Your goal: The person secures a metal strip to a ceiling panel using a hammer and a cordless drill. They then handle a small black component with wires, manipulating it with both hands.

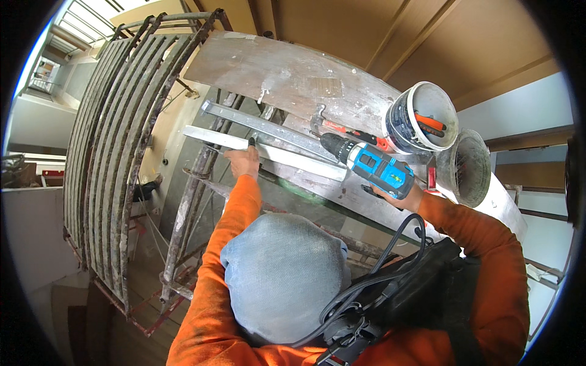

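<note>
My right hand [406,198] grips a blue and black cordless drill [381,169] by its handle; the chuck points left, over the end of two metal strips. My left hand [245,162] is closed at the near edge of the pale metal channel [287,160], with a small dark piece at its fingertips that I cannot make out. Beyond that channel lies a second, grey metal channel [268,129], roughly alongside it. A claw hammer [342,128] with a red and black handle rests just past the drill's chuck.
A plaster-smeared plank [287,70] carries a white bucket [400,125] with an orange-handled tool [430,124] in it. Next to it is a grey bucket [470,168]. A slatted metal scaffold frame [116,152] stands at left. My denim-covered knee [284,274] and a black cable [390,274] are close to me.
</note>
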Motion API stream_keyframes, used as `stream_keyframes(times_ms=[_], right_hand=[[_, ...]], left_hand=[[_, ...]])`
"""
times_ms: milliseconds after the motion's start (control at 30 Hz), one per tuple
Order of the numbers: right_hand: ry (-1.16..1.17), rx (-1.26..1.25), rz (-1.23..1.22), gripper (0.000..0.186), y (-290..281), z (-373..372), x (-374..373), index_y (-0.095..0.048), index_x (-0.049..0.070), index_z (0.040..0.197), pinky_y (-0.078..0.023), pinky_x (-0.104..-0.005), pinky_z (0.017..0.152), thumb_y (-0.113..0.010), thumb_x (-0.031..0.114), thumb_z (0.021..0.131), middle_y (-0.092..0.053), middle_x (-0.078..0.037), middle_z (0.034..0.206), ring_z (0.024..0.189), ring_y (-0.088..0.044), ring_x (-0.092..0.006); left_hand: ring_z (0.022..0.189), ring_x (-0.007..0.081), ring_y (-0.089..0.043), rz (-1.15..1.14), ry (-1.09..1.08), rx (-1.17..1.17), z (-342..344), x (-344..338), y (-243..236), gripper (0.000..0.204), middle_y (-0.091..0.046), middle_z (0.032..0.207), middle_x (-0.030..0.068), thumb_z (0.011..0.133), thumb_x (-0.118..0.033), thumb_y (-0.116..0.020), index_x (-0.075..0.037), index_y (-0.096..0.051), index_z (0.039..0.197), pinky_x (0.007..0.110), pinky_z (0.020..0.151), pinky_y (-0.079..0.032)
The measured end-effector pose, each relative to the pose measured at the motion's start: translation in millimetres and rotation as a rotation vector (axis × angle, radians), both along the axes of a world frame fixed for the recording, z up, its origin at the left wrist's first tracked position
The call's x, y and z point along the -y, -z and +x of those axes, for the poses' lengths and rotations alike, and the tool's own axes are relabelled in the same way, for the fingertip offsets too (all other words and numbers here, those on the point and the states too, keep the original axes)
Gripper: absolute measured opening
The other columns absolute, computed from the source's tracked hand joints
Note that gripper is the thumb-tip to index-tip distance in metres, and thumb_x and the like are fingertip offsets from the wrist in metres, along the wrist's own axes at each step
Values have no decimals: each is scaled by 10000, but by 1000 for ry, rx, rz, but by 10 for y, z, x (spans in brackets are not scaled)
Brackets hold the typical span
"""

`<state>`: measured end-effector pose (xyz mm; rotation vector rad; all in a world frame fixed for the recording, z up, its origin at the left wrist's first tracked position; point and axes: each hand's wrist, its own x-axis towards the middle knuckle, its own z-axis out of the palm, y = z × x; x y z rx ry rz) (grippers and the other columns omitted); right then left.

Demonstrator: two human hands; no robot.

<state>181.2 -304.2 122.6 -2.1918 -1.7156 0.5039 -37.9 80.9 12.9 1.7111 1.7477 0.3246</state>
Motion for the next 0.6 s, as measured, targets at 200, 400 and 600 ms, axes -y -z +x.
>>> stream_keyframes(times_ms=[200,400,600], right_hand=[[-63,226,156,624,-13,9,52,-572,119,1318,-383,-415,1063,-792,440,831,-651,-82,1221,1201,-545,-288],[188,-213,33,779,60,58,89,-458,72,1425,-371,-430,1110,-799,435,825,-562,-121,1352,1282,-473,-310],[78,-89,86,785,-7,66,-69,-437,49,1433,-347,-453,1142,-799,384,823,-544,-132,1376,1290,-473,-315]], left_hand=[[812,197,-637,-406,-392,888,44,-94,368,453,-626,1012,125,858,28,-599,31,-444,1284,361,619,-533],[959,252,-682,-465,-211,1302,-153,-130,-242,326,-702,1007,88,953,-278,-599,-56,-617,1190,386,825,-565],[879,257,-637,-193,-53,1504,0,-136,-1577,475,-625,980,125,1002,-486,-584,-46,-549,1179,433,818,-541]])
